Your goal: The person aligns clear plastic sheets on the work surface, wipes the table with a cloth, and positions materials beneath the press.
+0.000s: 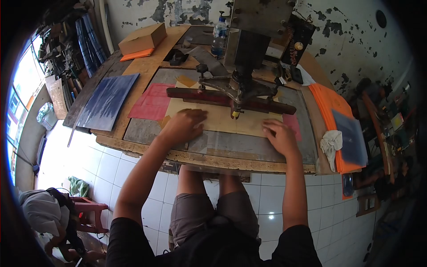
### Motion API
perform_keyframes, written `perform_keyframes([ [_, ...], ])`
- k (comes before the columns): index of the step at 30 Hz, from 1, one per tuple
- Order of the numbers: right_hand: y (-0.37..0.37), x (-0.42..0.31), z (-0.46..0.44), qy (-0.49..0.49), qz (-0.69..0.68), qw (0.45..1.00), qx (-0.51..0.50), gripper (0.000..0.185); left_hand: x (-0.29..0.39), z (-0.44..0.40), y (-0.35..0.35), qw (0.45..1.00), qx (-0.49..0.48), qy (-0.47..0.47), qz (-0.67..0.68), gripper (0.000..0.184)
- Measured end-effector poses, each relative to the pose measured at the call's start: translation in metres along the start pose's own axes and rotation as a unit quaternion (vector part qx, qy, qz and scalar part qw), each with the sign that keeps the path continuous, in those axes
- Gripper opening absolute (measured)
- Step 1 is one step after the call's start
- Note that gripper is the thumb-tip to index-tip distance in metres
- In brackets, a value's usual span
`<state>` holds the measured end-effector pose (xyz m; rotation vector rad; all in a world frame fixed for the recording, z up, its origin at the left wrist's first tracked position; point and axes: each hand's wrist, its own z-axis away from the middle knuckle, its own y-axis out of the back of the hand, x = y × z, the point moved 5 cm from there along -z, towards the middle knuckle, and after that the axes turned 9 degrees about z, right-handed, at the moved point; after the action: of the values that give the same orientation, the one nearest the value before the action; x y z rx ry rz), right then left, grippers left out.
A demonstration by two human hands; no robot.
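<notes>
A cream sheet (222, 119) lies on the grey metal plate (142, 132), below the dark bar (262, 105) of a press. My left hand (184, 123) lies palm down on the sheet's left part, its fingers stretched to the right. At the right end, my right hand (280, 135) touches the sheet near its front edge, with fingers slightly bent and apart. Neither hand visibly grips anything. Pink sheets (152, 101) show beyond the left end, and a smaller pink piece (291, 124) is behind my right hand. Faint glare lies in front of the cream sheet.
Clear bluish sheets (108, 101) lie at the left. A cardboard box (143, 38) and a water bottle (219, 35) stand at the back. Orange sheets (322, 104), a white cloth (331, 143) and more clear sheets (349, 138) are at the right. Another person (46, 213) sits at lower left.
</notes>
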<state>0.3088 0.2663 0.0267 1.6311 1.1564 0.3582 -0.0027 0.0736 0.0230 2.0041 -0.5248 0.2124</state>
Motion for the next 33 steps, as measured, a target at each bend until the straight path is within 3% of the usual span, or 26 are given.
perform_keyframes([
  [2,0.007,-0.011,0.024,0.022,0.035,0.998,0.039,0.022,0.011,0.022,0.008,0.999,-0.006,-0.016,-0.028,0.030],
  [5,0.012,-0.018,0.053,0.020,0.034,0.997,0.071,0.024,0.017,0.065,0.014,0.986,0.030,0.081,0.141,0.032],
  [8,0.014,-0.017,0.066,-0.004,0.013,0.998,0.053,0.029,0.025,0.082,0.021,0.982,0.052,0.124,0.134,0.038],
  [11,0.013,-0.021,0.062,0.009,0.059,0.997,0.054,0.035,0.040,0.073,0.021,0.991,0.057,0.107,0.058,0.046],
  [14,0.010,-0.017,0.063,-0.014,0.017,0.999,0.035,0.040,0.038,0.063,0.018,0.989,0.054,0.125,0.054,0.053],
  [17,0.011,-0.019,0.062,-0.015,0.036,0.999,0.035,0.042,0.034,0.064,0.009,0.991,0.015,0.133,0.017,0.055],
  [33,0.004,-0.014,0.062,-0.024,0.054,0.998,0.017,0.043,0.035,0.065,0.007,0.988,0.007,0.152,0.013,0.056],
])
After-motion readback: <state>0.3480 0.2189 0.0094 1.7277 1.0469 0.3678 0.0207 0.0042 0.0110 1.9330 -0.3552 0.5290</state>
